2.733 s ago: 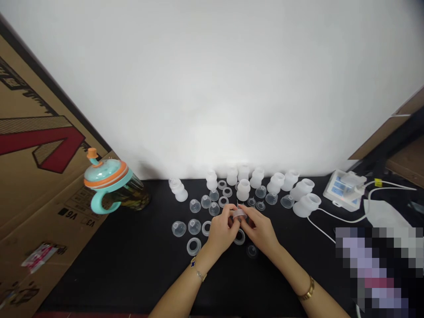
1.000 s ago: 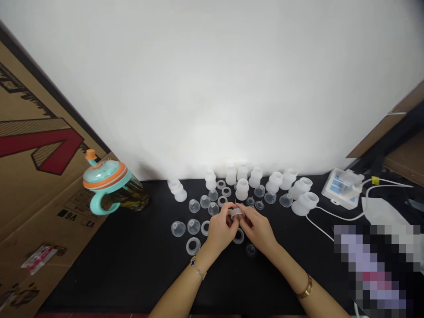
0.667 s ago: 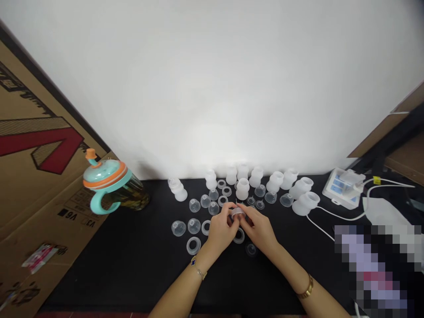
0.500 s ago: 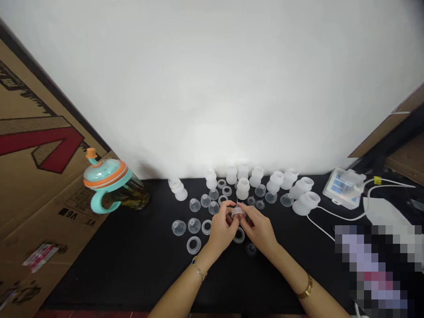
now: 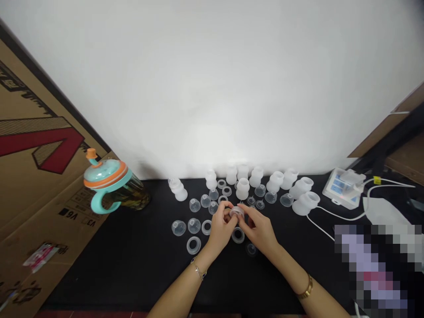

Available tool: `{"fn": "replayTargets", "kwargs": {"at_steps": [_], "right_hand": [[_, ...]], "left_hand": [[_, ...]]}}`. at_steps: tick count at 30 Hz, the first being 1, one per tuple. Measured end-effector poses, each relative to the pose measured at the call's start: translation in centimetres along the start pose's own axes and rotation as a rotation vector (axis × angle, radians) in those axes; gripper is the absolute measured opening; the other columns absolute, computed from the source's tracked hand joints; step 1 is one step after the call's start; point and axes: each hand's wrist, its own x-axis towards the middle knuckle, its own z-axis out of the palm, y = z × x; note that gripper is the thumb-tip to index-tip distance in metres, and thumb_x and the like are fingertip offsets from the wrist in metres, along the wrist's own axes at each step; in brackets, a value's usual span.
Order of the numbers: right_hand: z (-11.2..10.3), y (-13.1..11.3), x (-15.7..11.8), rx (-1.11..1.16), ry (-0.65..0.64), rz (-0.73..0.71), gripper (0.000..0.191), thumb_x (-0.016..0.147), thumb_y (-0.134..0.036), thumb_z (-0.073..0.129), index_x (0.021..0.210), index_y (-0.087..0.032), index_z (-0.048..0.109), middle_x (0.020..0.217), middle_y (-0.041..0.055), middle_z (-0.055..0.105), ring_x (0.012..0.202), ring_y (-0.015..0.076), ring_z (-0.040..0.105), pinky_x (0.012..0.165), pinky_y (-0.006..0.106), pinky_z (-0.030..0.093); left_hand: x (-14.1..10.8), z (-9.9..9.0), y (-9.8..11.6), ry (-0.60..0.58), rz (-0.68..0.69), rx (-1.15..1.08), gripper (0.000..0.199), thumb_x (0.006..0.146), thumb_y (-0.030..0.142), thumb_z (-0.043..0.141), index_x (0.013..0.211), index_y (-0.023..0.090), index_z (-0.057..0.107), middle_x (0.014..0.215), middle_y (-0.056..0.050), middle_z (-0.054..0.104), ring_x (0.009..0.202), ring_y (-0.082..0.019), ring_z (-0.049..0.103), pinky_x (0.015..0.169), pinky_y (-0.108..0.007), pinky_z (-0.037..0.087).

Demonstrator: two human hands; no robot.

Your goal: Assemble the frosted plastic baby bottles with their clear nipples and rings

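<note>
Between the fingertips of both hands is a translucent bottle collar ring, tilted toward me. My left hand pinches its left side and my right hand pinches its right side. What sits inside the ring is too small to make out. Just below my hands lies another collar ring. A white baby bottle stands upright right behind the fingers. Clear silicone nipples lie behind my right hand. To the left are clear dome caps and a loose ring.
Several white bottles line the back of the black table by the wall. A teal-handled jug stands left beside a cardboard box. A power strip with white cables lies right. The lower right is pixelated.
The ring in my fingers has tipped, so more of its round opening faces me. Both hands have shifted only slightly; the things on the table are where they were.
</note>
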Motion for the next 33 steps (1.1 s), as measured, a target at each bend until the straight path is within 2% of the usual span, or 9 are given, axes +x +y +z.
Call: {"fn": "replayTargets", "kwargs": {"at_steps": [9, 15, 19, 33], "right_hand": [[-0.1, 0.0, 0.1, 0.033, -0.046, 0.087, 0.037, 0.096, -0.031, 0.05, 0.129, -0.018, 0.062, 0.091, 0.0047, 0.073, 0.052, 0.0117, 0.059, 0.053, 0.024, 0.05], [0.0, 0.2, 0.0, 0.044, -0.071, 0.117, 0.039, 0.097, -0.035, 0.049, 0.13, -0.017, 0.062, 0.088, 0.0048, 0.074, 0.054, 0.0122, 0.06, 0.054, 0.023, 0.049], [-0.1, 0.1, -0.1, 0.043, -0.088, 0.097, 0.042, 0.099, -0.038, 0.048, 0.131, -0.015, 0.062, 0.083, 0.0051, 0.073, 0.054, 0.0131, 0.06, 0.054, 0.023, 0.048], [-0.3, -0.1, 0.0, 0.046, -0.128, 0.085, 0.043, 0.1, -0.04, 0.048, 0.132, -0.014, 0.061, 0.078, 0.0043, 0.072, 0.055, 0.0139, 0.061, 0.054, 0.023, 0.047]], "left_hand": [[-0.3, 0.1, 0.1, 0.001, 0.034, 0.035, 0.015, 0.093, 0.031, 0.052, 0.103, 0.021, 0.048, 0.078, 0.002, 0.065, 0.051, -0.008, 0.046, 0.046, -0.019, 0.034], [-0.2, 0.0, 0.6, -0.024, 0.026, -0.012, 0.022, 0.096, 0.042, 0.051, 0.1, 0.021, 0.049, 0.066, 0.005, 0.056, 0.048, -0.009, 0.046, 0.045, -0.018, 0.035], [-0.2, -0.2, 0.8, -0.021, 0.026, -0.009, 0.019, 0.095, 0.04, 0.051, 0.097, 0.021, 0.05, 0.061, 0.006, 0.051, 0.048, -0.009, 0.045, 0.045, -0.018, 0.036], [-0.1, -0.2, 1.0, -0.028, 0.002, -0.036, 0.017, 0.093, 0.037, 0.052, 0.094, 0.02, 0.05, 0.06, 0.006, 0.051, 0.046, -0.008, 0.044, 0.044, -0.017, 0.035]]}}
